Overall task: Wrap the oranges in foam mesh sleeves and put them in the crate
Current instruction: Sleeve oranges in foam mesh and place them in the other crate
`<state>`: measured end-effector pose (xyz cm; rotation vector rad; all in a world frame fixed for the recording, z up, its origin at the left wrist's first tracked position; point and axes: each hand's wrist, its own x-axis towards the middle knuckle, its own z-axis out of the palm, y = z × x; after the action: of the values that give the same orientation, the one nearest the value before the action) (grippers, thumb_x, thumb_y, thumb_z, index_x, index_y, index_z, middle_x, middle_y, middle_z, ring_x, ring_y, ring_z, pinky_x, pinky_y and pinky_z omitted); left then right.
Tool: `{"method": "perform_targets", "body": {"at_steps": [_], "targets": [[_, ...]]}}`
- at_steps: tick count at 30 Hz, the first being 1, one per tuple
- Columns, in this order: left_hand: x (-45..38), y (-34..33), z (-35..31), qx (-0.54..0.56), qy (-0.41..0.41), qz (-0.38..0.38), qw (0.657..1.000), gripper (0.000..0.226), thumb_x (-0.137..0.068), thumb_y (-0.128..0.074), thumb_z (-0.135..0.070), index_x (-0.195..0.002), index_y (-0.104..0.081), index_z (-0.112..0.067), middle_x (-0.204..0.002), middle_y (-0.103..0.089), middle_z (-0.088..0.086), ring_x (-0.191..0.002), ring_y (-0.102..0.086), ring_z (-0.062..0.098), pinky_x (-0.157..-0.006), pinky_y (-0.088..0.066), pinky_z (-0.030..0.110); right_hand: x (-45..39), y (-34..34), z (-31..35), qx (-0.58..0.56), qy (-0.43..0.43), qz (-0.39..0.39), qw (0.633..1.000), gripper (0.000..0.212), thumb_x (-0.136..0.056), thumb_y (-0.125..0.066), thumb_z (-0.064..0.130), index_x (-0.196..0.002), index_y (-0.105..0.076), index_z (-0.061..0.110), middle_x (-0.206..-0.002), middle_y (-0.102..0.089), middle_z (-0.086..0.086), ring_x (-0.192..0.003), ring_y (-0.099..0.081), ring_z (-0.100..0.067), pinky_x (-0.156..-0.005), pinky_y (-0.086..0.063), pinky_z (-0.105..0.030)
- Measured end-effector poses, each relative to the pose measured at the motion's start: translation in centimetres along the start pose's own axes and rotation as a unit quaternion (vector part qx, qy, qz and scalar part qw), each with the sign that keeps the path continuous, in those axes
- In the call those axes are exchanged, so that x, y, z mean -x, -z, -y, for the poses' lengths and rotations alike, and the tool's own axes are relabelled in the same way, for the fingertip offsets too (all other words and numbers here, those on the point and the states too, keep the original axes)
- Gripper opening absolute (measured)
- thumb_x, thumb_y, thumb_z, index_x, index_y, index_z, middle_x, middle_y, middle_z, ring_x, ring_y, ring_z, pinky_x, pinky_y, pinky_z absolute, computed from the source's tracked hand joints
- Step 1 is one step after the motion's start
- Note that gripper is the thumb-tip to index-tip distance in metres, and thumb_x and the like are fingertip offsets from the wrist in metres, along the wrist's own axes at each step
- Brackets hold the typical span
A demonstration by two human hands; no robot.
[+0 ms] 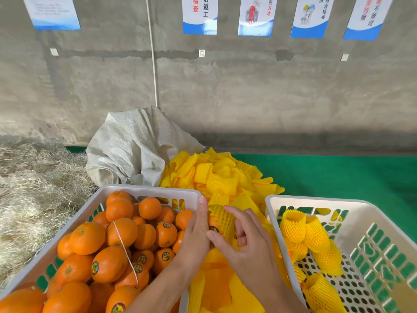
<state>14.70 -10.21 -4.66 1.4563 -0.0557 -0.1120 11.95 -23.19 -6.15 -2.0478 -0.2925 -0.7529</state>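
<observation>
Both hands met between the 2 crates, above the yellow sleeve pile [216,177]. I saw my left hand [196,231] with straight fingers pressed flat against the side of 1 orange [214,222], which was half covered by a foam sleeve [222,216]. My right hand [243,242] pinched that sleeve's edge, fingers curled. The left crate [144,190] held a heap of bare oranges; the right crate [316,199] held about 5 wrapped oranges [293,224].
</observation>
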Motion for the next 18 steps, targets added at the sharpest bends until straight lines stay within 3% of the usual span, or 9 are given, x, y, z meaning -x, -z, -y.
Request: {"method": "perform_targets", "body": {"at_steps": [2, 5, 7, 10, 14, 18], "targets": [[0.2, -0.5, -0.4, 0.079, 0.051, 0.032, 0.995, 0.064, -0.098, -0.04, -0.063, -0.114, -0.073, -0.011, -0.113, -0.077, 0.008, -0.108, -0.073, 0.019, -0.095, -0.057, 0.035, -0.1, 0.2, -0.1, 0.018, 0.006, -0.008, 1.0, 0.058, -0.086, -0.061, 0.073, -0.132, -0.062, 0.037, -0.094, -0.043, 0.026, -0.086, -0.052, -0.008, -0.069, -0.04, -0.008], [0.3, -0.8, -0.6, 0.131, 0.045, 0.04, 0.99, 0.051, -0.093, -0.063, -0.054, -0.114, -0.075, -0.009, -0.118, -0.072, 0.023, -0.107, -0.071, 0.032, -0.09, -0.054, 0.047, -0.5, 0.5, -0.8, 0.019, -0.021, -0.018, 0.999, 0.057, -0.091, -0.058, 0.067, -0.136, -0.063, 0.032, -0.095, -0.042, 0.022, -0.091, -0.053, -0.009, -0.072, -0.042, -0.009], [-0.4, -0.5, 0.0, 0.128, 0.01, 0.066, 0.989, 0.051, -0.091, -0.073, -0.044, -0.13, -0.066, -0.012, -0.118, -0.071, 0.021, -0.104, -0.067, 0.031, -0.08, -0.054, 0.044, -0.7, 0.9, -1.2, 0.012, -0.04, -0.024, 0.999, 0.053, -0.096, -0.056, 0.063, -0.138, -0.062, 0.032, -0.096, -0.042, 0.02, -0.094, -0.055, -0.01, -0.074, -0.042, -0.009], [-0.8, -0.2, 0.7, 0.139, -0.009, 0.099, 0.985, 0.076, -0.074, -0.088, -0.033, -0.142, -0.058, -0.02, -0.112, -0.073, 0.011, -0.097, -0.068, 0.023, -0.073, -0.056, 0.035, -1.0, 1.5, -1.2, -0.011, -0.042, -0.033, 0.999, 0.05, -0.1, -0.045, 0.064, -0.14, -0.061, 0.038, -0.099, -0.046, 0.02, -0.094, -0.058, -0.012, -0.073, -0.046, -0.012], [-0.3, -0.4, 0.5, 0.086, -0.052, 0.049, 0.994, 0.079, -0.058, -0.094, -0.032, -0.131, -0.066, -0.02, -0.108, -0.076, 0.003, -0.088, -0.069, 0.016, -0.065, -0.055, 0.028, -1.1, 2.0, -1.2, -0.013, -0.04, -0.024, 0.999, 0.038, -0.107, -0.042, 0.047, -0.136, -0.064, 0.036, -0.101, -0.053, 0.019, -0.097, -0.06, -0.012, -0.074, -0.046, -0.01], [-0.1, -0.4, 0.7, 0.022, -0.075, -0.035, 0.996, 0.065, -0.065, -0.099, -0.018, -0.118, -0.062, -0.019, -0.102, -0.074, 0.002, -0.079, -0.072, 0.011, -0.066, -0.056, 0.02, -1.2, 1.9, -1.0, 0.059, 0.027, -0.005, 0.998, 0.043, -0.11, -0.041, 0.044, -0.125, -0.073, 0.019, -0.1, -0.064, 0.008, -0.091, -0.064, -0.005, -0.076, -0.051, -0.017]]}}
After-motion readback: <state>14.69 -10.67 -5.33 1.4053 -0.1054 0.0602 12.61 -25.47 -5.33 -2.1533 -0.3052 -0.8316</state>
